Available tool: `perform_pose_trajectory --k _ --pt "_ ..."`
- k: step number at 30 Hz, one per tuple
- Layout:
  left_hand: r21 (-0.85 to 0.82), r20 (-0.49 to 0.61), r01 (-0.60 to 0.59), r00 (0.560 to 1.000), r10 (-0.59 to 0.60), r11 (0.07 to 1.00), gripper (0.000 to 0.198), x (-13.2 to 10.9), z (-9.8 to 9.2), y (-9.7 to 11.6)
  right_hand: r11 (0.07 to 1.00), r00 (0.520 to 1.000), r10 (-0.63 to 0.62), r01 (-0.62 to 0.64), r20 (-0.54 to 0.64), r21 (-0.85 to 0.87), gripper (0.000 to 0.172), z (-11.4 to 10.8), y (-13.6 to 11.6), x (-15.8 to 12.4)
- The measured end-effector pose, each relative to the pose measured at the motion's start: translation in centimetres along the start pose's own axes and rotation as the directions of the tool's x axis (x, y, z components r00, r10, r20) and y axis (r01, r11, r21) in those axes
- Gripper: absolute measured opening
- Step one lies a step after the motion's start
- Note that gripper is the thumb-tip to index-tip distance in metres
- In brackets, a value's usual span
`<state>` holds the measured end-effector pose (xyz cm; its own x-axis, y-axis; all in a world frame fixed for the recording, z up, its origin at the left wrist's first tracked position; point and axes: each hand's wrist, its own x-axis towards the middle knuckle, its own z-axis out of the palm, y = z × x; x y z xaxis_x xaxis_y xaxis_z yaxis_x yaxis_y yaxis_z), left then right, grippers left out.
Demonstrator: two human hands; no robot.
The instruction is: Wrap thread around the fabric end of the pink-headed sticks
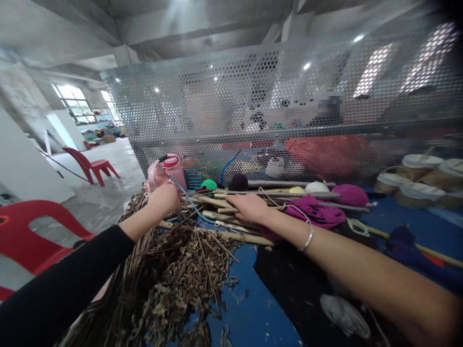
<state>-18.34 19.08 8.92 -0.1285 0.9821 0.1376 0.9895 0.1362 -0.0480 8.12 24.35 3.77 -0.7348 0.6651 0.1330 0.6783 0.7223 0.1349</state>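
Note:
My left hand (164, 198) is closed beside a pink water jug (175, 171); what its fingers grip is hidden. Thin dark stems (202, 193) run from near this hand toward the other one. With fingers together, my right hand (249, 207) closes over a thin stick on a heap of cut sticks (217, 217). Dry brown leaves (184, 270) and long dried stalks (130, 270) lie below my left arm. A light blue cord (183, 189) loops between the hands, and a white cord (298, 209) lies by my right wrist.
A perforated metal screen (224, 106) rises behind the blue tabletop (246, 289). Yarn balls in green (209, 185), black (238, 182) and magenta (349, 194) sit near it. Black cloth (296, 284) lies under my right arm; covered pots (421, 192) stand right, a red chair (39, 231) left.

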Motion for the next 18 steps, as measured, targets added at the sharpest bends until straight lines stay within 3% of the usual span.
perform_pose_trajectory --k 3,5,8,9,11,14,16,18 --pt "0.078 -0.049 0.018 0.999 -0.014 0.997 0.022 -1.0 -1.9 -3.3 0.997 0.998 -0.059 0.058 -0.028 -0.041 0.039 -0.7 1.0 -0.6" --pt "0.038 -0.095 0.074 0.993 -0.07 0.997 0.022 -1.9 -3.2 -5.2 0.994 0.994 -0.099 0.096 -0.048 -0.049 0.034 -1.1 1.5 -1.1" --pt "-0.308 -0.06 0.219 0.967 -0.249 0.926 0.021 -3.5 -4.8 -7.4 0.984 0.983 -0.174 0.172 -0.05 -0.049 0.029 -1.3 1.9 -1.7" --pt "-0.476 -0.01 0.283 0.945 -0.327 0.833 0.019 -4.1 -5.2 -7.8 0.981 0.98 -0.19 0.188 -0.05 -0.049 0.029 -1.4 1.9 -1.8" --pt "-0.753 0.083 0.344 0.895 -0.438 0.561 0.014 -5.0 -5.8 -8.5 0.978 0.977 -0.204 0.201 -0.055 -0.05 0.031 -1.5 2.0 -1.9" --pt "-0.943 0.127 0.257 0.865 -0.486 0.211 0.012 -5.9 -6.4 -8.8 0.981 0.98 -0.188 0.184 -0.067 -0.061 0.033 -1.9 2.2 -1.7" --pt "-0.978 0.142 0.195 0.872 -0.468 0.067 0.013 -6.1 -6.7 -8.6 0.984 0.983 -0.169 0.163 -0.075 -0.074 0.032 -2.3 2.6 -1.5" --pt "-0.991 0.121 0.136 0.88 -0.46 -0.001 0.012 -6.1 -7.1 -8.2 0.987 0.985 -0.141 0.132 -0.098 -0.092 0.032 -2.6 3.1 -1.1"
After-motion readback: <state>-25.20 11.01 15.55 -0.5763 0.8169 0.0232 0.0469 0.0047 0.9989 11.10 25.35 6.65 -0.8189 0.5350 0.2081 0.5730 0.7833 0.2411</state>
